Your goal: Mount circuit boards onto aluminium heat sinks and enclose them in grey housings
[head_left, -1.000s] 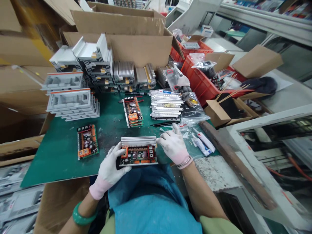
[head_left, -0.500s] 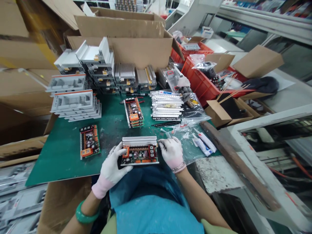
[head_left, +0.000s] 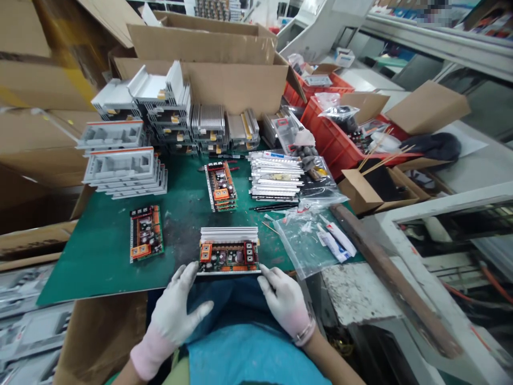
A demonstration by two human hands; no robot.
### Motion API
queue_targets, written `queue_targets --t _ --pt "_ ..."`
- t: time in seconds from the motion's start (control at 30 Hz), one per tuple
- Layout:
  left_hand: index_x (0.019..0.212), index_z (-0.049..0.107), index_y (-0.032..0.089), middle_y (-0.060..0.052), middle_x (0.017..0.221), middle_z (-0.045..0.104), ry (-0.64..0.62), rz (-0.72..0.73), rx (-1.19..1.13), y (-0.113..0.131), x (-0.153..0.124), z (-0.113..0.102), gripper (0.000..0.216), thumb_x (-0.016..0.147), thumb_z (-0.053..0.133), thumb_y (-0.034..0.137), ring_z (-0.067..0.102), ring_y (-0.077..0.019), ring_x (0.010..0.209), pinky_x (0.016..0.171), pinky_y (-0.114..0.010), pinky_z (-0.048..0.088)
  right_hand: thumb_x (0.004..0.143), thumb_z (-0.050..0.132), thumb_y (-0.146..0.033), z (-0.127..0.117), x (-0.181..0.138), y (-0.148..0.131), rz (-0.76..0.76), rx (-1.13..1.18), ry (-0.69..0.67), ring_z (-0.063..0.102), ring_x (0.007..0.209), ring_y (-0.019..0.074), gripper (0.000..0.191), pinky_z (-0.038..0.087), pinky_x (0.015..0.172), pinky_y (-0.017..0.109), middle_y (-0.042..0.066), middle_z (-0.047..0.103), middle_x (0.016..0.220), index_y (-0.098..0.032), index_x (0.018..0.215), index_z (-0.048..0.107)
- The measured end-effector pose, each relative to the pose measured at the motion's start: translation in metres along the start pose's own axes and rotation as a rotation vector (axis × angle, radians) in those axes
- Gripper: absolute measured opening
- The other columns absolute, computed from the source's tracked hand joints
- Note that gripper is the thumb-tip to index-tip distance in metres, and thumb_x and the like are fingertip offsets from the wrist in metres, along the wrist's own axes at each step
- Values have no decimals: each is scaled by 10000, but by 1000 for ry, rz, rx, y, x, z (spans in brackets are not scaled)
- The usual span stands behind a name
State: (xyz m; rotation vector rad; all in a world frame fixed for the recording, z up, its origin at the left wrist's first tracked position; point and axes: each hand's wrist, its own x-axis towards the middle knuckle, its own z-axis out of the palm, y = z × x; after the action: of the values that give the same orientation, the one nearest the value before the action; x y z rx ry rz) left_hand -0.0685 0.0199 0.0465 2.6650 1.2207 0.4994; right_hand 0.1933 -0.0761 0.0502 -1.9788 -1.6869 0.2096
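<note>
A circuit board [head_left: 228, 256] joined to a white finned heat sink [head_left: 229, 234] lies on the green mat [head_left: 100, 256] at its near edge. My left hand [head_left: 176, 310], in a white glove, rests just below the board's left corner with fingers spread and holds nothing. Below the board's right corner sits my right hand [head_left: 284, 299], also gloved, fingers loosely apart and empty. Neither hand grips the board.
A lone board [head_left: 146, 233] lies at the mat's left, a stack of boards [head_left: 220, 187] in the middle, white strips [head_left: 274, 176] beside it. Grey housings [head_left: 120, 166] and heat sinks [head_left: 206, 125] line the back. Red bins [head_left: 332, 133] and cardboard boxes [head_left: 200, 59] stand behind; a plastic bag [head_left: 308, 240] lies to the right.
Both hands have let go of the board's sides and drawn back toward my body. The board with its heat sink stays where it was.
</note>
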Motion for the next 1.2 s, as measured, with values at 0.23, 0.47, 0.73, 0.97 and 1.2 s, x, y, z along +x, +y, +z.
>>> queue_targets --t 0.23,0.47,0.73,0.97,1.2 --pt "1412 361 158 -143 1269 616 84 149 107 5 8 -3 667 876 509 527 580 -330 1179 912 -434 547 956 425 -258 5 6 1 -193 -194 120 596 556 135 324 420 529 230 38 619 629 -122 991 717" --pt "1433 326 197 -131 1370 542 17 -109 -71 -4 26 -12 775 805 585 571 567 -331 1200 915 -446 550 945 436 -266 -13 31 18 -6 64 13 668 748 139 309 513 681 215 40 681 860 -208 1135 672" --pt "1366 395 203 -124 1483 407 -29 -50 -325 4 58 -7 611 814 607 357 446 -271 1329 1094 -418 412 942 407 -201 10 59 18 -30 -97 33 646 713 145 333 481 630 218 60 675 889 -179 1176 643" --pt "1393 386 198 -134 1459 437 -47 -68 -294 4 51 -14 695 785 669 381 412 -290 1352 1110 -451 395 943 375 -220 13 53 23 -147 -186 76 629 641 159 358 463 560 236 63 666 789 -150 1160 651" --pt "1301 509 158 -118 1466 432 292 -133 135 -61 122 -103 567 808 659 397 333 -311 1394 1181 -500 229 955 384 -407 11 44 33 -53 -7 198 688 730 205 383 546 644 301 80 713 953 -221 1205 606"
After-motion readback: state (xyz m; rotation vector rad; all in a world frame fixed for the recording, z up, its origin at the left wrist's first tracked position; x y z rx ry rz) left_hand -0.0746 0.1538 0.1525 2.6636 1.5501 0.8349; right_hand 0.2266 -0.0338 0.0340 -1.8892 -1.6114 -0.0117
